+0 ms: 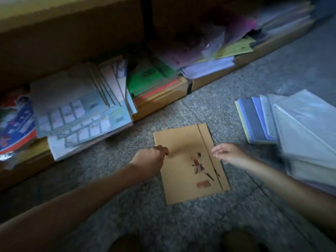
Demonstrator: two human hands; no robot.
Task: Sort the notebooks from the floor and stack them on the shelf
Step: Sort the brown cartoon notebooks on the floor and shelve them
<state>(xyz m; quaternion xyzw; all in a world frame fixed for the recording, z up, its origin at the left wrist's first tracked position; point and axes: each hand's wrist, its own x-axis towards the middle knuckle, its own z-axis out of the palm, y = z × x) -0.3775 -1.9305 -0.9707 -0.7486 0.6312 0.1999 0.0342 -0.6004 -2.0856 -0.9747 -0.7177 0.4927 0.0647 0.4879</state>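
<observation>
Left hand (152,157): fingers pinch left edge of brown notebook (183,142).
Right hand (227,153): fingers loose, empty, over right edge.
Axis: runs toward shelf (163,104).

Light is dim throughout, cold bluish cast; strongest at 3 o'clock, where the plastic-covered stack (309,124) shows pale sheen. The shelf recess (181,19) at 12 o'clock lies in deep shadow. Motion blur softens all I see; the brown notebook (189,160) at centre is least affected. Straight lines bow at the edges.
</observation>
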